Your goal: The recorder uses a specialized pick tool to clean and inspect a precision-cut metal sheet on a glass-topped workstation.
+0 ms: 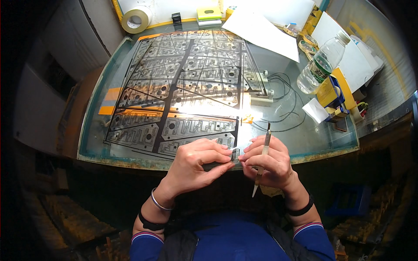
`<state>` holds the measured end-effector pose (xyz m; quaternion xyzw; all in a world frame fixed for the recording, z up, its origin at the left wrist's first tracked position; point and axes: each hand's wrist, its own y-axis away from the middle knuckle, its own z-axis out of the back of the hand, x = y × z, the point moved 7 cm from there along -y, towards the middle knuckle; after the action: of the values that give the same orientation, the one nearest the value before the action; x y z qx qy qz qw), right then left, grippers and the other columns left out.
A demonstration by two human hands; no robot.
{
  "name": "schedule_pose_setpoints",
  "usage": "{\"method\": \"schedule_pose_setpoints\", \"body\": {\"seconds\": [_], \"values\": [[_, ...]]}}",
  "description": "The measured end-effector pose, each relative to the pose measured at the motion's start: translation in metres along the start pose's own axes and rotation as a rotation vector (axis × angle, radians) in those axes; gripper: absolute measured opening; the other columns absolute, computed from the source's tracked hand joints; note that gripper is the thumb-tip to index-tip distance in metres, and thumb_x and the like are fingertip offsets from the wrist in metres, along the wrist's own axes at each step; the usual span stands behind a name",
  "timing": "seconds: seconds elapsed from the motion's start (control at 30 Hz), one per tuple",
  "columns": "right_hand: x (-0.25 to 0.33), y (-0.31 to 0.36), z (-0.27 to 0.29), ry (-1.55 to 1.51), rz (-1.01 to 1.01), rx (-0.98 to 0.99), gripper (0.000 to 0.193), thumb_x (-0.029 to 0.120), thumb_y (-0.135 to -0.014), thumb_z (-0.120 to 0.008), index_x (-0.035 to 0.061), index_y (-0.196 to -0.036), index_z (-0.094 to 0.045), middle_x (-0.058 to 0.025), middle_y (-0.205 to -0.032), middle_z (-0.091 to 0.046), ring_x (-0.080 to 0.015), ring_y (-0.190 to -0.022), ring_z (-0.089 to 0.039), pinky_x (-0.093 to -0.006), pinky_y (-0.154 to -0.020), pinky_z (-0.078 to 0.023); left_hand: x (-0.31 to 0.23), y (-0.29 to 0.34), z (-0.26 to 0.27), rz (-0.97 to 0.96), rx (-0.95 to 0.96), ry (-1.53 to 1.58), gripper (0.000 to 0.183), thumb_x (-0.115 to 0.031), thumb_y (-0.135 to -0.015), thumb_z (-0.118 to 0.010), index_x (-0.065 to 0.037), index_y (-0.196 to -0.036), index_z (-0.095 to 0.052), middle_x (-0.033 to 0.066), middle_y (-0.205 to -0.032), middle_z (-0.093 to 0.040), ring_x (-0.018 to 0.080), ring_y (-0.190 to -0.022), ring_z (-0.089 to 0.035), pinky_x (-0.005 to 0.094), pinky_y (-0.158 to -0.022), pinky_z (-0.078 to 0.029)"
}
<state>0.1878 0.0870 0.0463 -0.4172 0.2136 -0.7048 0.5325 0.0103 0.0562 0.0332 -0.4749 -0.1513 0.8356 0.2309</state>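
A large clear film sheet (pixel 204 87) printed with dark circuit-like patterns lies on the glass-topped table (pixel 300 150). At its near edge, my left hand (pixel 196 163) is closed, thumb and fingertips drawn together; a small bright sliver shows by them, too small to name. Close on the right, the fingertips of my right hand (pixel 272 163) almost meet the left ones. Held between its fingers is a slim craft knife (pixel 266 141) with a ridged metal grip; its dark tip points away from me and its pale tapered end points toward me.
Orange tape strips (pixel 109 102) show beneath the film. On the right stand a clear water bottle (pixel 322 65) and a blue tape dispenser (pixel 335 95), with thin black cables (pixel 289 87) nearby. White paper (pixel 263 32) and a tape roll (pixel 136 19) lie along the back.
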Motion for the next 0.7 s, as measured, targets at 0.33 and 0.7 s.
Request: {"method": "schedule_pose_setpoints", "body": {"seconds": [0.33,0.7], "values": [[-0.001,0.001,-0.001,-0.015,-0.024,0.019,0.024,0.003,-0.074,-0.083,0.0098,-0.091,-0.067,-0.0042,-0.086,-0.071,-0.0253,-0.083,-0.071,-0.0419,-0.085,-0.059,0.000,0.001,-0.002,-0.014,0.014,-0.033,0.016,-0.007,-0.076,-0.090,-0.005,-0.088,-0.080,0.0109,-0.100,-0.081,0.0263,-0.100,-0.078,0.0395,-0.092,-0.058],[-0.014,0.001,-0.006,-0.159,-0.177,0.168,0.025,0.001,-0.072,-0.084,0.0106,-0.091,-0.069,-0.0046,-0.086,-0.071,-0.0288,-0.085,-0.071,-0.0433,-0.093,-0.059,-0.004,-0.001,-0.003,-0.075,0.047,-0.071,0.014,-0.014,-0.079,-0.089,-0.007,-0.088,-0.080,0.0057,-0.100,-0.078,0.0254,-0.092,-0.074,0.0357,-0.081,-0.060]]}}
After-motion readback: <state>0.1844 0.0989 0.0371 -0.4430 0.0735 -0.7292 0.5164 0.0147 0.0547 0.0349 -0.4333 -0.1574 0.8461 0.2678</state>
